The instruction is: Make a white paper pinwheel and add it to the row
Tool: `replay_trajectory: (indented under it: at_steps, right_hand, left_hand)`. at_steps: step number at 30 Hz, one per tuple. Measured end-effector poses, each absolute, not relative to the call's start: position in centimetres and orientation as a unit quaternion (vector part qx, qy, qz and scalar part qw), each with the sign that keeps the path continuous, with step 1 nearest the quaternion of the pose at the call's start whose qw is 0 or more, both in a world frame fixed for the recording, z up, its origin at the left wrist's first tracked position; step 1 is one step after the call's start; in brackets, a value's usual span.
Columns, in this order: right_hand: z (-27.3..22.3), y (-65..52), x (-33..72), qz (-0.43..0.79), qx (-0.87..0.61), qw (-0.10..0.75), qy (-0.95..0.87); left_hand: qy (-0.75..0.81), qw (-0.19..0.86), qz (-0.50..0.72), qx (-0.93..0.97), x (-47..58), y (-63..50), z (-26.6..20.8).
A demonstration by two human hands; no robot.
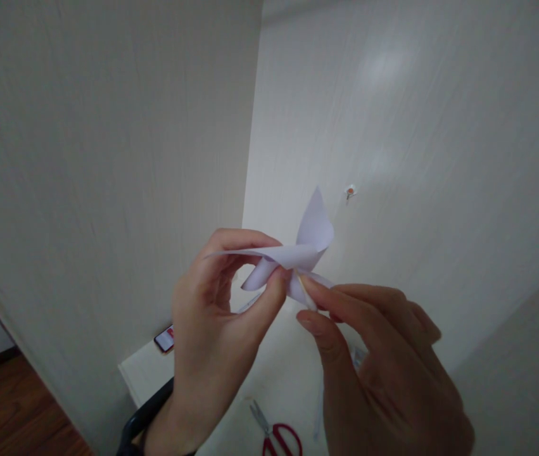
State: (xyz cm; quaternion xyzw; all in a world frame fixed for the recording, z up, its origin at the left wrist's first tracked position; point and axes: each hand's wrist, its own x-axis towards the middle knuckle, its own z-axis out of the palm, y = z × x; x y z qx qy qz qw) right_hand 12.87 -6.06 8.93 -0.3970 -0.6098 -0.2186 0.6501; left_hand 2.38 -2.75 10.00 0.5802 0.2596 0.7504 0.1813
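Head view: left hand point(215, 335) is clamping its grip on smooth, curled paper point(298, 256); right hand point(383, 354), toward four o'clock, is pinching a slim white stick point(306, 292).

The left hand point(219, 332) is holding a paper pinwheel point(295, 256); the right hand point(383, 361) is pinching a slim white piece point(306, 294).

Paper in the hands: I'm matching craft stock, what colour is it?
The paper looks pale lilac-white, in the head view.

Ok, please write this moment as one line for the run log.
left hand: pinching folded paper | right hand: holding thin pale stick at paper | table: red-handled scissors, phone
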Motion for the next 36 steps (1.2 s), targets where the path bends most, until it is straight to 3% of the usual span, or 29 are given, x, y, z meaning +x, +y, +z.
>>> replay_trajectory:
  at_steps: [6, 24, 36]
  right_hand:
    - [9.12, -6.09, 12.4, -0.141, -0.402, 0.7, -0.573]
    - [8.73, -5.62, 12.18, -0.276, -0.422, 0.67, -0.545]
    - [8.95, -5.56, 11.88, -0.278, -0.439, 0.666, -0.535]
  left_hand:
    - [0.255, 0.182, 0.743, 0.591, 2.27, -2.67, 9.92]
    - [0.211, 0.131, 0.795, 0.553, 2.52, -2.24, 9.63]
    - [0.219, 0.109, 0.787, 0.566, 2.46, -2.19, 9.61]
